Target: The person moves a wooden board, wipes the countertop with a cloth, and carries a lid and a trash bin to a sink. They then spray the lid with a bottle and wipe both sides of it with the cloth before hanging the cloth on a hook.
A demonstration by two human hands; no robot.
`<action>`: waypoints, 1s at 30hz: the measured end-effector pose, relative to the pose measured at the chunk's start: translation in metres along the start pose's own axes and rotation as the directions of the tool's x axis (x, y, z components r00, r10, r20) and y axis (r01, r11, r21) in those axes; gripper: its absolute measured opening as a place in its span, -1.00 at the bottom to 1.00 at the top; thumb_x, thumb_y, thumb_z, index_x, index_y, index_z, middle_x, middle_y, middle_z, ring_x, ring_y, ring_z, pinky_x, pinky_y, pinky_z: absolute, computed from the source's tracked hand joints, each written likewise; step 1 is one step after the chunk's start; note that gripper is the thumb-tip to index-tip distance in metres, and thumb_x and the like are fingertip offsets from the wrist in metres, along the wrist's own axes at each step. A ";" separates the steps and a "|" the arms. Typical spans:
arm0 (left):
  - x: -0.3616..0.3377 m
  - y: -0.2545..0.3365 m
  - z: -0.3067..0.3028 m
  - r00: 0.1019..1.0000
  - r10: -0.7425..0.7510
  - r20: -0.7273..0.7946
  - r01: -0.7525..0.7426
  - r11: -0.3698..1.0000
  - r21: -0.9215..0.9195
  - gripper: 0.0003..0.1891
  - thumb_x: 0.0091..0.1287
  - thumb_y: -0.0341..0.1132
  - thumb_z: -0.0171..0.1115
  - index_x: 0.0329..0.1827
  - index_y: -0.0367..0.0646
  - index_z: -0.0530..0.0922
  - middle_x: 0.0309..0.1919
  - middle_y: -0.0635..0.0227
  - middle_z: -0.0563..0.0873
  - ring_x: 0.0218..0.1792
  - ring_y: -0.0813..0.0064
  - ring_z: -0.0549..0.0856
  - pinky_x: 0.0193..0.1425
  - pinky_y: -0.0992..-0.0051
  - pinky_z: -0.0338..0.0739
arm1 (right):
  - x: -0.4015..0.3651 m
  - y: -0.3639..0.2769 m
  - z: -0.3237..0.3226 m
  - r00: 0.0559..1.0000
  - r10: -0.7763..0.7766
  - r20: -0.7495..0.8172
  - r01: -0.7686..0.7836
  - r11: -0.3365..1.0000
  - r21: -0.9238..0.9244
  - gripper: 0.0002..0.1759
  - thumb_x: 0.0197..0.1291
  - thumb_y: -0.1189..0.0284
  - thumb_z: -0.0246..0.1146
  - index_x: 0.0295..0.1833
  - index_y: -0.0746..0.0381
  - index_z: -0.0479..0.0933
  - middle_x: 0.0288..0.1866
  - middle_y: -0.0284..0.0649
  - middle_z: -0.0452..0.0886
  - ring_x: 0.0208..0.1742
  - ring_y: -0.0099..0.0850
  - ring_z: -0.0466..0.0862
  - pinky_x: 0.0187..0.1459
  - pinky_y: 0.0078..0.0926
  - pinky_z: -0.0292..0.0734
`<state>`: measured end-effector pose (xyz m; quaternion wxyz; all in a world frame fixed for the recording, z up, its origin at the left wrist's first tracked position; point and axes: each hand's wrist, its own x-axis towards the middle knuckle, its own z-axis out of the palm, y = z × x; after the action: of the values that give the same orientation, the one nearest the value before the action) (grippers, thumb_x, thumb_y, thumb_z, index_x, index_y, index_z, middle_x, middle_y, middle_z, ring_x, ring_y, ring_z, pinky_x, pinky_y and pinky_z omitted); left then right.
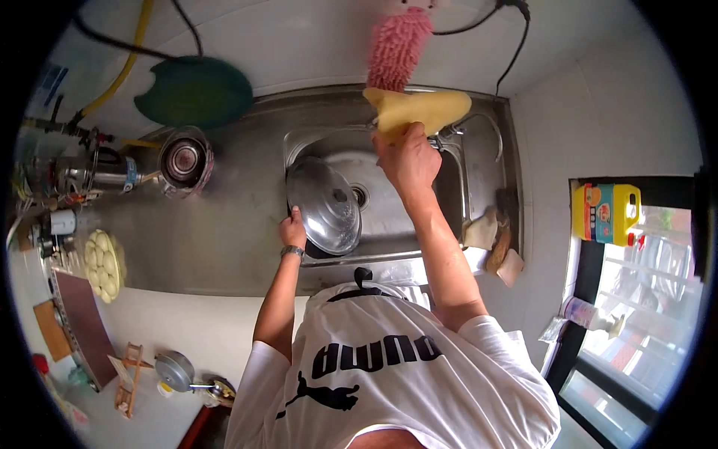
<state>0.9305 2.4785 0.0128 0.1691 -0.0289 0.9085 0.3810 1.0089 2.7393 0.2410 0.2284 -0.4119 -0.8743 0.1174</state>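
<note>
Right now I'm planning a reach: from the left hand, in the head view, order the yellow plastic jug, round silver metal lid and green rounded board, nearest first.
1. Lid: touching, just right.
2. Green board: ahead, left.
3. Yellow jug: far right.

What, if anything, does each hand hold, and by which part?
The left hand holds the lid by its rim; the right hand holds the yellow cloth by its near edge.

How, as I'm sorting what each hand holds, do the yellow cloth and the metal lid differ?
The yellow cloth looks matte; the metal lid is shiny and silvery. The cloth has an irregular outline, while the lid is round with a dark knob. The cloth is in the right hand, the lid in the left hand. Both are held one-handed.
</note>
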 end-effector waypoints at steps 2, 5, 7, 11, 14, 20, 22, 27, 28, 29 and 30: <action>-0.003 0.004 -0.001 1.000 -0.017 0.006 0.018 0.996 -0.086 -0.35 0.32 0.13 0.03 -0.51 -0.45 0.53 -0.54 -0.19 0.57 -0.44 -0.13 0.57 -0.31 0.11 0.40 | 0.007 -0.015 -0.002 0.991 0.127 0.041 -0.123 0.988 -0.091 -0.36 -0.08 -0.06 0.35 -0.26 0.33 0.38 -0.49 -0.03 0.62 -0.41 -0.07 0.67 -0.34 -0.22 0.55; -0.005 0.005 0.002 0.995 0.062 -0.078 -0.060 0.998 0.030 -0.33 0.32 0.16 0.01 -0.58 -0.40 0.54 -0.58 -0.16 0.56 -0.47 -0.13 0.58 -0.36 0.08 0.39 | 0.018 -0.023 -0.010 0.981 0.184 0.069 -0.179 0.982 -0.066 -0.39 -0.05 -0.09 0.29 -0.32 0.33 0.45 -0.46 0.01 0.64 -0.38 -0.04 0.67 -0.30 -0.20 0.55; -0.003 0.005 0.000 0.997 0.067 -0.034 -0.066 0.998 0.015 -0.33 0.32 0.16 0.00 -0.59 -0.40 0.54 -0.58 -0.15 0.56 -0.47 -0.13 0.58 -0.37 0.08 0.39 | 0.018 -0.021 -0.009 0.988 0.151 0.030 -0.147 0.985 -0.087 -0.48 0.04 -0.04 0.22 -0.35 0.28 0.51 -0.45 0.01 0.64 -0.36 -0.01 0.66 -0.29 -0.15 0.53; -0.003 0.008 -0.007 0.992 0.073 0.099 -0.071 0.997 -0.023 -0.32 0.34 0.16 -0.04 -0.60 -0.39 0.53 -0.58 -0.14 0.57 -0.46 -0.13 0.59 -0.36 0.05 0.39 | 0.014 -0.015 -0.012 0.993 0.117 0.015 -0.114 0.985 -0.126 -0.63 0.14 0.10 0.13 -0.29 0.23 0.51 -0.42 0.02 0.64 -0.34 0.00 0.65 -0.29 -0.10 0.52; 0.000 0.009 -0.009 0.990 0.088 0.109 -0.093 0.995 0.042 -0.33 0.35 0.15 -0.08 -0.59 -0.38 0.54 -0.55 -0.13 0.59 -0.43 -0.15 0.59 -0.33 0.04 0.41 | 0.016 -0.007 -0.015 0.999 0.032 -0.010 -0.033 0.967 -0.252 -0.69 0.13 0.16 0.12 -0.36 0.21 0.49 -0.49 -0.03 0.63 -0.43 -0.05 0.65 -0.40 -0.13 0.53; 0.004 0.003 -0.005 0.988 0.113 0.107 -0.117 0.993 0.029 -0.43 0.34 0.08 -0.03 -0.46 -0.35 0.57 -0.46 -0.12 0.61 -0.35 -0.15 0.60 -0.27 0.06 0.42 | 0.031 -0.006 -0.065 0.997 -0.071 0.025 0.075 0.952 -0.298 -0.71 0.16 0.17 0.09 -0.27 0.17 0.52 -0.43 -0.04 0.63 -0.36 -0.02 0.63 -0.34 -0.07 0.50; 0.007 0.000 -0.005 0.990 0.112 0.088 -0.112 0.994 0.002 -0.46 0.34 0.06 -0.03 -0.42 -0.33 0.57 -0.42 -0.12 0.62 -0.32 -0.15 0.60 -0.25 0.05 0.43 | 0.033 -0.008 -0.087 0.995 -0.096 0.022 0.099 0.975 -0.201 -0.75 0.17 0.22 0.10 -0.19 0.16 0.53 -0.39 -0.04 0.63 -0.31 -0.01 0.62 -0.29 -0.10 0.49; 0.009 0.010 -0.022 0.973 0.131 0.188 -0.168 0.967 0.194 -0.56 0.38 -0.05 -0.06 -0.38 -0.25 0.59 -0.37 -0.06 0.65 -0.27 -0.10 0.63 -0.19 0.03 0.48 | 0.021 -0.028 -0.129 0.993 -0.120 -0.001 0.120 0.992 -0.048 -0.76 0.15 0.31 0.08 -0.17 0.19 0.54 -0.38 0.02 0.60 -0.29 0.02 0.62 -0.30 -0.15 0.49; 0.010 0.009 -0.021 0.971 0.130 0.201 -0.172 0.963 0.208 -0.56 0.39 -0.05 -0.07 -0.37 -0.25 0.60 -0.36 -0.06 0.66 -0.26 -0.10 0.63 -0.18 0.03 0.48 | 0.019 -0.027 -0.133 0.994 -0.108 0.030 0.110 0.992 -0.064 -0.76 0.15 0.33 0.07 -0.18 0.22 0.53 -0.39 0.04 0.59 -0.30 0.02 0.62 -0.31 -0.18 0.48; 0.011 0.008 -0.020 0.971 0.127 0.204 -0.170 0.964 0.206 -0.56 0.39 -0.05 -0.07 -0.37 -0.25 0.60 -0.36 -0.06 0.66 -0.26 -0.10 0.63 -0.18 0.03 0.48 | 0.016 -0.026 -0.137 0.994 -0.093 0.058 0.098 0.992 -0.083 -0.76 0.15 0.35 0.05 -0.19 0.24 0.52 -0.39 0.06 0.58 -0.31 0.02 0.62 -0.32 -0.21 0.48; 0.011 0.007 -0.020 0.968 0.133 0.213 -0.174 0.966 0.190 -0.55 0.39 -0.05 -0.09 -0.36 -0.25 0.60 -0.35 -0.06 0.66 -0.25 -0.10 0.63 -0.17 0.03 0.48 | 0.011 -0.023 -0.138 0.994 -0.091 0.061 0.096 0.992 -0.087 -0.76 0.15 0.35 0.05 -0.19 0.24 0.52 -0.39 0.06 0.58 -0.31 0.02 0.62 -0.32 -0.21 0.48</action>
<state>0.9127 2.4702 0.0269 0.2308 0.0976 0.9213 0.2972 1.0556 2.7358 0.3732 0.1898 -0.3768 -0.9032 0.0787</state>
